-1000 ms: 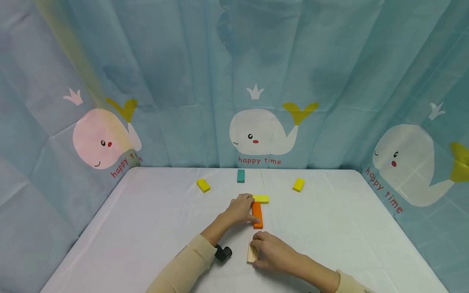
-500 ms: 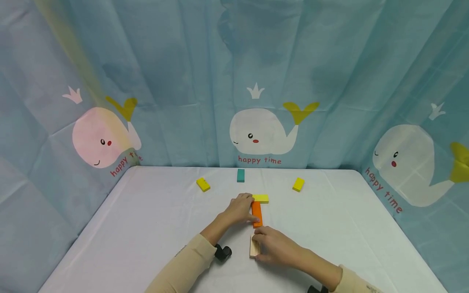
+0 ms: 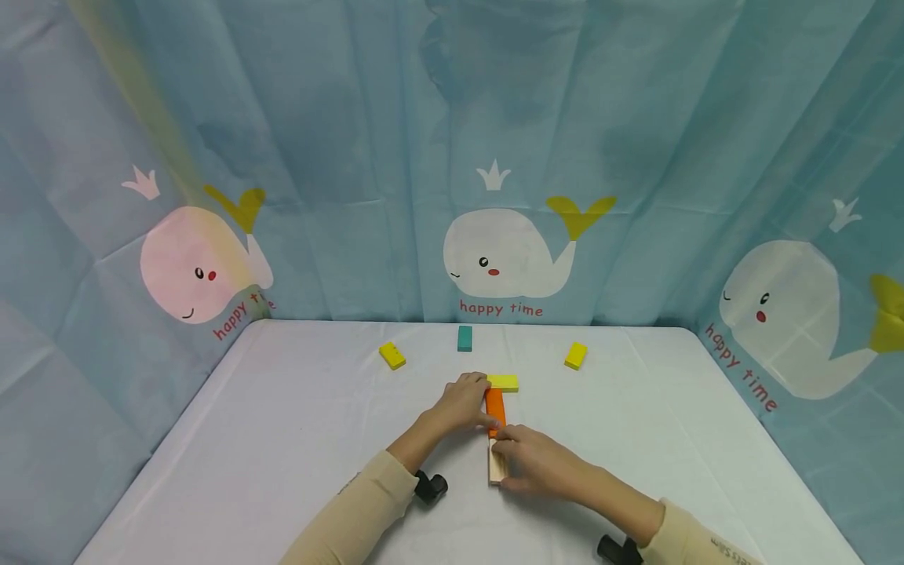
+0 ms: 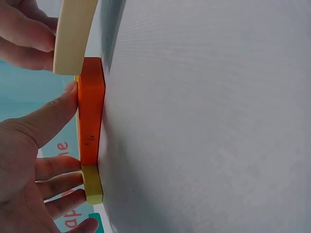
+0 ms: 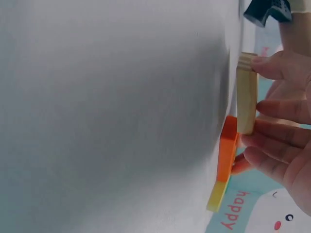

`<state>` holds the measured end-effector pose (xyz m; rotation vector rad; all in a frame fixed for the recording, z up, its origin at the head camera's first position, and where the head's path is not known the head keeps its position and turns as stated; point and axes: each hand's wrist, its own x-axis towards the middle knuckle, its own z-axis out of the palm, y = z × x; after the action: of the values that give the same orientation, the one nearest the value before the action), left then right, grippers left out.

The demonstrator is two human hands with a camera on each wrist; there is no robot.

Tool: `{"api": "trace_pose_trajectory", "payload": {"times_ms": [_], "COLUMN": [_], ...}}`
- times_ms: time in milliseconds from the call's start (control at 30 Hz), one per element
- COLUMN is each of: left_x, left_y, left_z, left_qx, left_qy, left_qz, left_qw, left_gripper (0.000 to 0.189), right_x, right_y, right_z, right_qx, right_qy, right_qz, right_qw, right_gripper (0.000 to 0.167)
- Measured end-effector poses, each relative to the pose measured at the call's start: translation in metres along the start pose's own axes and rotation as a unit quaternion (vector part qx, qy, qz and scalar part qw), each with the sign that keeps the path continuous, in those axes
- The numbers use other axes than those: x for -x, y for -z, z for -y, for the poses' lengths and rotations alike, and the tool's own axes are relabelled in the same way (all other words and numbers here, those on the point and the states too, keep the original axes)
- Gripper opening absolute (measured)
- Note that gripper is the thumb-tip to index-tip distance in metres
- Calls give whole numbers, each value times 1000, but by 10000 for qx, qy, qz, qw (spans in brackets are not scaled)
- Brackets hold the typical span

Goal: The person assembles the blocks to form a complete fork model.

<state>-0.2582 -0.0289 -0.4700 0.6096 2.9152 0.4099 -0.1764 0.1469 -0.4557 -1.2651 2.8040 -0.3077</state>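
My right hand (image 3: 540, 463) grips a plain wooden block (image 3: 497, 463) between thumb and fingertips. In the right wrist view this wooden block (image 5: 247, 97) is raised off the table, its far end overlapping the near end of an orange block (image 5: 227, 150). The orange block (image 3: 495, 410) lies lengthwise on the table, its far end against a yellow block (image 3: 504, 383) set crosswise. My left hand (image 3: 461, 404) rests along the left side of both. In the left wrist view its thumb touches the orange block (image 4: 91, 116), and its extended fingers touch the yellow block (image 4: 92, 185).
Farther back on the white table (image 3: 282, 439) lie a second yellow block (image 3: 391, 356) at left, a teal block (image 3: 464, 339) and a third yellow block (image 3: 575, 356) at right. Behind the table hangs a blue curtain (image 3: 339, 235) with whale prints. Black wrist cameras sit under both cuffs.
My right hand has moved the wooden block away from me and slightly right, up to the near end of the orange block. The left hand and the other blocks stay in place.
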Motion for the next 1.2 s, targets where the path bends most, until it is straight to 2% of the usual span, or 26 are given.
{"api": "trace_pose_trajectory", "payload": {"times_ms": [867,1200], "left_x": [0,0], "left_y": [-1,0], "left_z": [0,0], "left_qx": [-6,43], "left_qy": [-5,26], "left_qz": [-57,-26], "left_qw": [10000,10000], "left_gripper": [71,71], "right_x": [-2,-3], "right_y": [-3,-3], "right_z": [-12,-13], "right_qx": [360,341], "right_qy": [467,384], "right_qz": [-127,-22], "right_qw": [9982,9987], "right_gripper": [40,39]}}
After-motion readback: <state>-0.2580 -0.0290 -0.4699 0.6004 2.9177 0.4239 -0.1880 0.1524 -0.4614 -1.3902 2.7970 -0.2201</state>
